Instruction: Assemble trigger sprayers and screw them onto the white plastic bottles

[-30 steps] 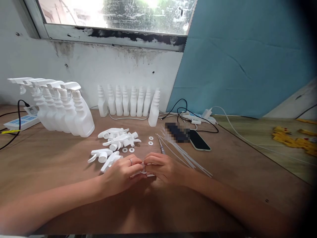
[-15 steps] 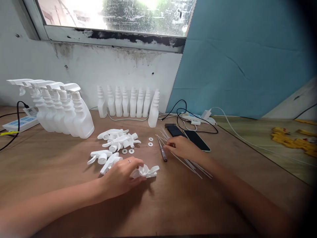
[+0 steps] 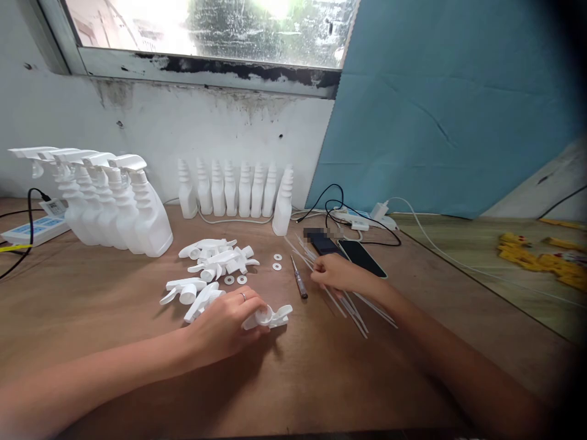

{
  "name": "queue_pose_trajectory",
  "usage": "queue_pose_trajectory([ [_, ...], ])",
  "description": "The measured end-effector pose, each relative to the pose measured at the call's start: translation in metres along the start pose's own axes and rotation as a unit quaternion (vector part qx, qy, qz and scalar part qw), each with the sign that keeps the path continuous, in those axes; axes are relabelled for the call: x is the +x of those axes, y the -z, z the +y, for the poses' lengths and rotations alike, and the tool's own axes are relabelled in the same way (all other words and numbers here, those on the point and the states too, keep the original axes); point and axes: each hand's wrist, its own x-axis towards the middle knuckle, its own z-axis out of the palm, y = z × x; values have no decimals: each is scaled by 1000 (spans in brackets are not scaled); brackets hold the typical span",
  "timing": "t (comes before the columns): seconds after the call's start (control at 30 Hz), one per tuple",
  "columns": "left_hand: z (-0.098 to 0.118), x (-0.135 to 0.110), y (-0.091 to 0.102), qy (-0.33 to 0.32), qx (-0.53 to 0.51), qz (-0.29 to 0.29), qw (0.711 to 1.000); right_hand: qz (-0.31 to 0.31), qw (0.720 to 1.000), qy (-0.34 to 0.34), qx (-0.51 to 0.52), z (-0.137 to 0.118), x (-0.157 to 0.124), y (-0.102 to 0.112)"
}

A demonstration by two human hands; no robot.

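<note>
My left hand [image 3: 236, 318] is closed around a white trigger spray head [image 3: 277, 316], low over the table, its trigger end sticking out to the right. Over a loose bundle of thin white plastic tubes [image 3: 353, 311], my right hand [image 3: 337, 273] has its fingers curled down, pinching at the tubes; how many it grips is hidden. Between the hands lies a screwdriver [image 3: 299, 281] with a dark clear handle. More white spray heads [image 3: 220, 260] lie heaped beyond my left hand. Small white washers [image 3: 277, 266] lie flat beside the heap.
Bottles with spray heads fitted [image 3: 151, 220] stand in a row at left. Several open-necked white bottles [image 3: 245, 189] line the wall. A phone [image 3: 362, 258], a dark flat object [image 3: 323, 241] and cables with a power strip [image 3: 385, 221] lie at right. Another power strip [image 3: 34, 229] is far left.
My right hand has shifted slightly right and down among the tubes, and its fingers have curled in more. Several tubes have moved and spread. My left hand still holds the spray head.
</note>
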Motion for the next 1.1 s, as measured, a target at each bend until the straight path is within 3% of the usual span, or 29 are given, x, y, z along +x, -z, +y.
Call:
queue_pose_trajectory([
  [0.07,1,-2,-3,41,-20,-2,999,3,991,70,112,-7,-5,0],
  [0.1,2,-3,-5,62,-37,0,997,2,973,124,195,-10,-7,-1],
  [0.17,4,-4,-7,90,-81,-3,993,10,897,241,370,-17,-12,-7],
  [0.23,6,-4,-8,99,-119,-9,988,29,818,322,476,-24,-16,-15],
  [0.27,7,-3,-7,100,-133,-11,986,37,794,345,499,-28,-18,-20],
  [0.33,8,-1,-6,97,-152,-10,984,40,773,376,509,-34,-21,-30],
  [0.5,11,0,-2,94,-170,-11,981,33,785,404,468,-44,-25,-46],
  [0.67,9,1,-4,49,-112,4,992,36,800,395,450,-44,-25,-47],
  [0.9,6,-1,-7,44,-106,4,993,42,828,381,410,-49,-33,-48],
  [1.03,4,-1,-6,34,-100,3,994,114,872,388,276,-48,-29,-55],
  [1.1,3,-1,-7,27,-88,6,996,169,869,418,201,-46,-24,-61],
])
